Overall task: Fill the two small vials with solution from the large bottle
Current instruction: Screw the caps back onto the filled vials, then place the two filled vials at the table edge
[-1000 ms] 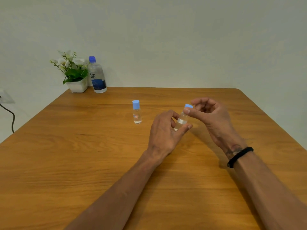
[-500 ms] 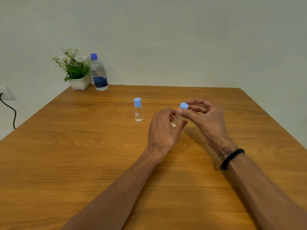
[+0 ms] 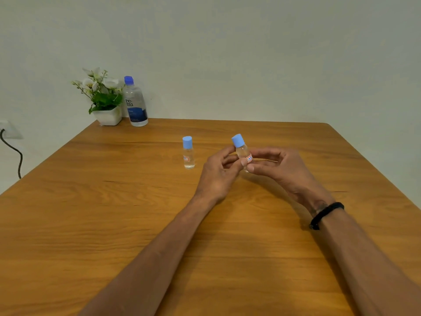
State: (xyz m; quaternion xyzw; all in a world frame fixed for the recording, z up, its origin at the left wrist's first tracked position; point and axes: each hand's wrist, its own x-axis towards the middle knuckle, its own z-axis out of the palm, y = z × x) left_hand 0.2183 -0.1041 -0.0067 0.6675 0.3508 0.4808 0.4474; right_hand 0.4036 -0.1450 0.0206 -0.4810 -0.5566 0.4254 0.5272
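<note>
We hold one vial (image 3: 243,153) between both hands, just above the middle of the bench (image 3: 91,224). Our left hand (image 3: 218,176) pinches its body with thumb and fingers, and our right hand (image 3: 280,169) pinches its lower end; the hands are close together, fingertips nearly touching around the glass. The vial leans a little to the left, its blue cap (image 3: 237,140) on and clear of both hands. What it holds we cannot tell; our fingers cover most of the body.

The second vial (image 3: 188,153) stands upright just to the left of our hands, capped, with a shallow layer of clear liquid at its bottom. The bottle (image 3: 134,103) stands at the far left corner of the bench, cap on, clear contents inside, well apart from the vials and just beside a potted plant (image 3: 102,99).

We judge the task barely begun: all three caps are on and nothing looks poured. Left to do: uncap this vial, fetch and open the bottle, fill, recap, then repeat with the other vial.
</note>
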